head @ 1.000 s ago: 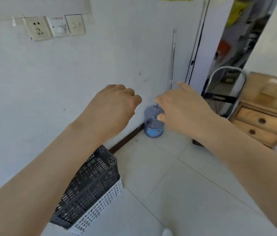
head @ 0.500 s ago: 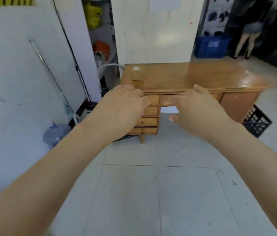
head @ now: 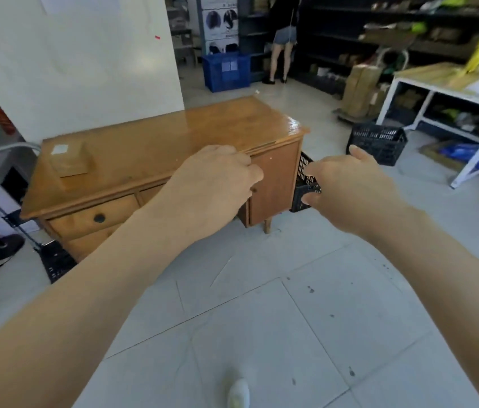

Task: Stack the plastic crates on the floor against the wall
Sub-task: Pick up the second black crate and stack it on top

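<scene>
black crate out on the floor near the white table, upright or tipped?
Upright: the black crate sits flat on the floor, open top facing up.

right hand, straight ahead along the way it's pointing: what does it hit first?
Most likely the black crate beside the wooden desk: the right hand overlaps its rim in view. Depth is unclear, so contact cannot be confirmed.

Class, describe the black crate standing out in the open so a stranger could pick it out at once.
Find the white-framed table on the right. On the floor by its left leg stands a black slatted crate. Unlike the other black crate, tucked against the wooden desk, it stands clear on open floor.
</scene>
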